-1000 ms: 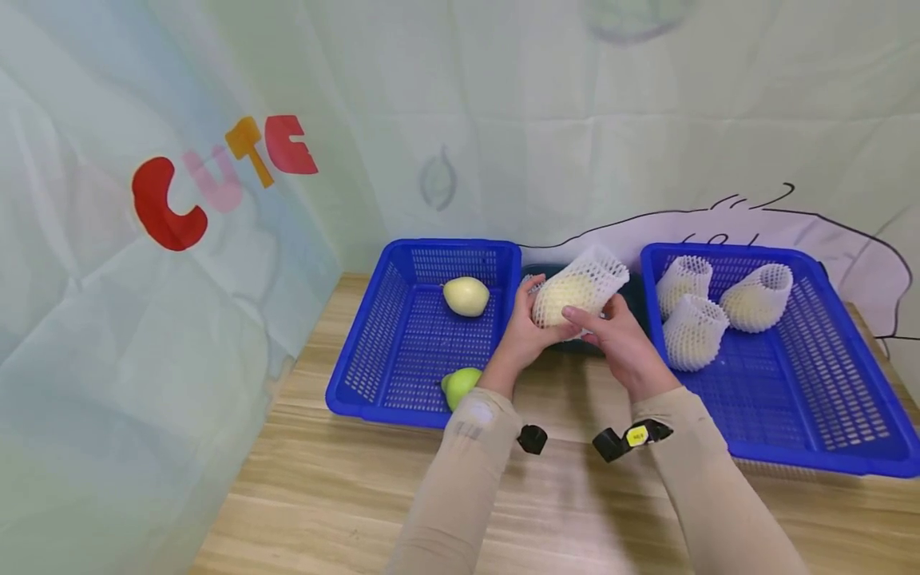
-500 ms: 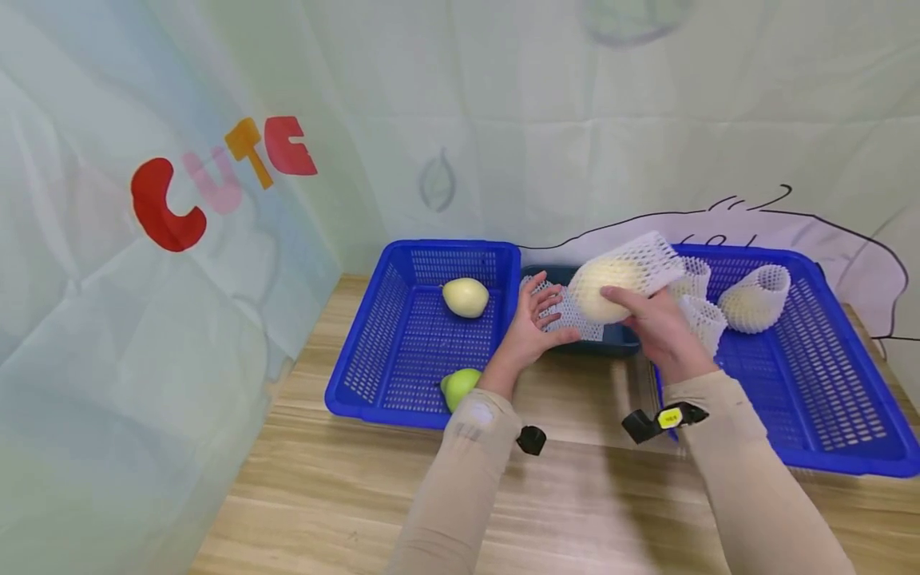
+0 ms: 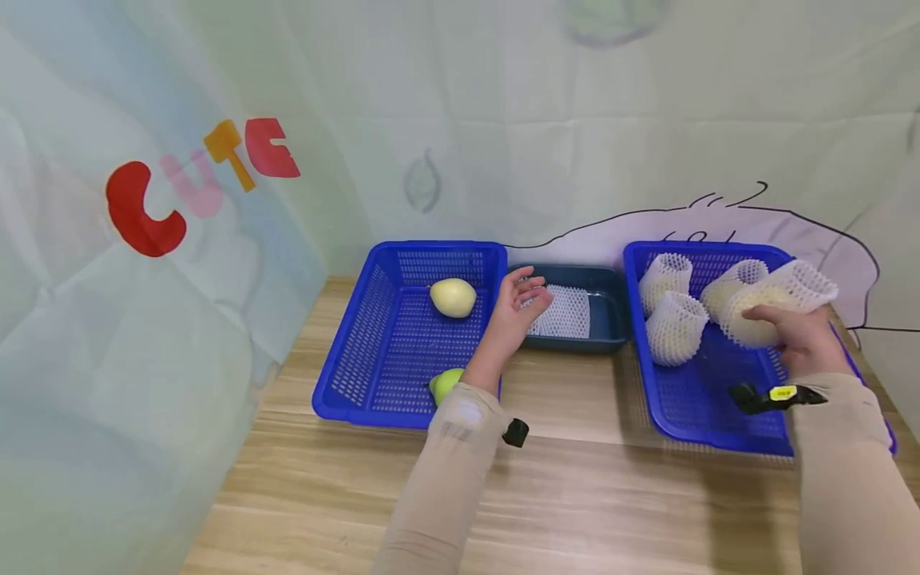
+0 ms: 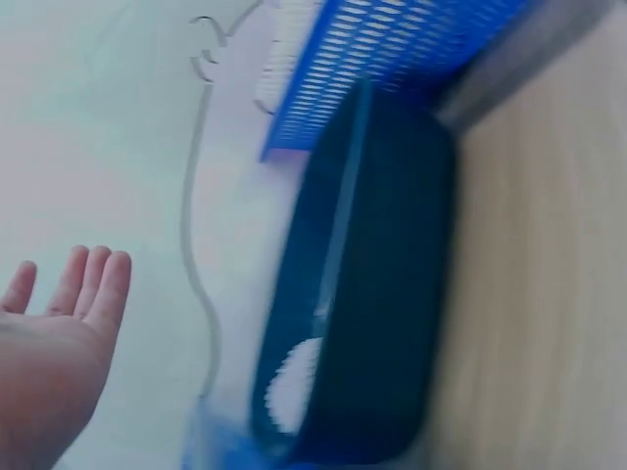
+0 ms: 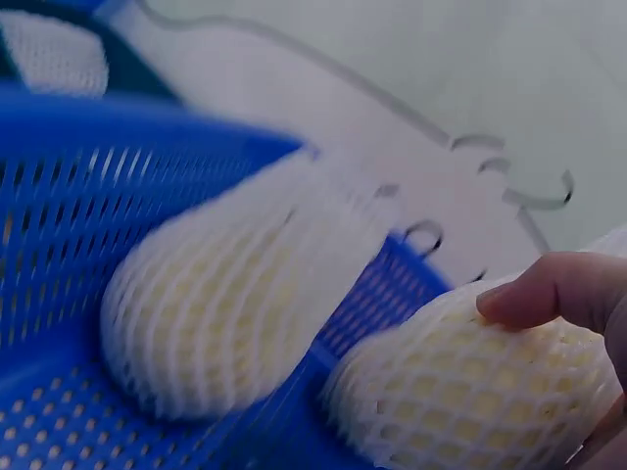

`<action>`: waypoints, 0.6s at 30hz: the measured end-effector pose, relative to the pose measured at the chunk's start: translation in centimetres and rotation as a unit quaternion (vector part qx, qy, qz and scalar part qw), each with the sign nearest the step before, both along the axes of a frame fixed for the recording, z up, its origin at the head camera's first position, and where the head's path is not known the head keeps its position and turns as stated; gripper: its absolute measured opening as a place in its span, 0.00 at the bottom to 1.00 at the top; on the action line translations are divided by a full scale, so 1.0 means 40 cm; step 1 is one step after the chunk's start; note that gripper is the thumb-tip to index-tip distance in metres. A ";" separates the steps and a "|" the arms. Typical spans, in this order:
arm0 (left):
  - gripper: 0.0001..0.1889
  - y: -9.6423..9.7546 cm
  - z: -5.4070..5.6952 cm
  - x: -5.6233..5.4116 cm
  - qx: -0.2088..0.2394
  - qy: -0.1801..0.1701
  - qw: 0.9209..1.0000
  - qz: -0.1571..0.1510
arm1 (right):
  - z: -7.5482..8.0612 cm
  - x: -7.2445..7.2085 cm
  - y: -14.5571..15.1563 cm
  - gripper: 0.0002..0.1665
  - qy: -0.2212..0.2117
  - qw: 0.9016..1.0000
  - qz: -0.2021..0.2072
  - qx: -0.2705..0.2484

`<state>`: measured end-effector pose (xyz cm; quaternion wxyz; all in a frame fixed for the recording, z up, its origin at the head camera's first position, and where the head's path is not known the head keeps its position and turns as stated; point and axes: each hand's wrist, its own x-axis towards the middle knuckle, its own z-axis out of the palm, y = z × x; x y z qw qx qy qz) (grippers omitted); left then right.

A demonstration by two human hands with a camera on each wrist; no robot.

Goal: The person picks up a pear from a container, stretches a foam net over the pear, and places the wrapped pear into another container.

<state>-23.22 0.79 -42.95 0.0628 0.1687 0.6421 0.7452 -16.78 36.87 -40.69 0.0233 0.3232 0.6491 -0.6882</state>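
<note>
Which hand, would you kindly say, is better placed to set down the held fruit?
Probably the right hand: it grips the netted fruit at the right-side basket, while the left hand holds nothing, near the dark tray.

I could not see the whole green fruit [image 3: 443, 386], because the left sleeve [image 3: 438, 471] covered a part. The right sleeve [image 3: 848, 471] hid some of the right basket [image 3: 707, 403]. The marks on the yellow label [image 3: 782, 392] were too small for me. The dark tray [image 4: 392, 264] was blurred; picture edges cut the left hand [image 4: 61, 357] and the right hand [image 5: 578, 304] with its netted fruit [image 5: 460, 392].
</note>
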 end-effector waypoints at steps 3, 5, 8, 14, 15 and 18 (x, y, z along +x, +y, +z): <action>0.26 -0.019 0.030 -0.003 0.013 0.012 1.000 0.012 | -0.050 -0.005 0.021 0.66 -0.063 0.996 0.052 0.041; 0.24 -0.033 0.046 -0.007 0.026 0.015 0.999 0.022 | -0.081 -0.009 0.029 0.66 -0.079 0.991 0.084 0.068; 0.20 -0.059 0.058 -0.012 0.034 0.012 0.999 0.037 | -0.121 -0.014 0.031 0.63 -0.074 0.987 0.091 0.111; 0.18 -0.100 0.054 -0.019 0.027 -0.003 0.998 0.058 | -0.153 -0.011 0.033 0.63 -0.082 0.975 0.056 0.198; 0.18 -0.106 0.054 -0.019 0.027 -0.003 0.998 0.063 | -0.155 -0.011 0.031 0.63 -0.083 0.973 0.056 0.208; 0.17 -0.119 0.054 -0.021 0.031 -0.002 0.997 0.076 | -0.160 -0.014 0.022 0.63 -0.080 0.966 0.053 0.238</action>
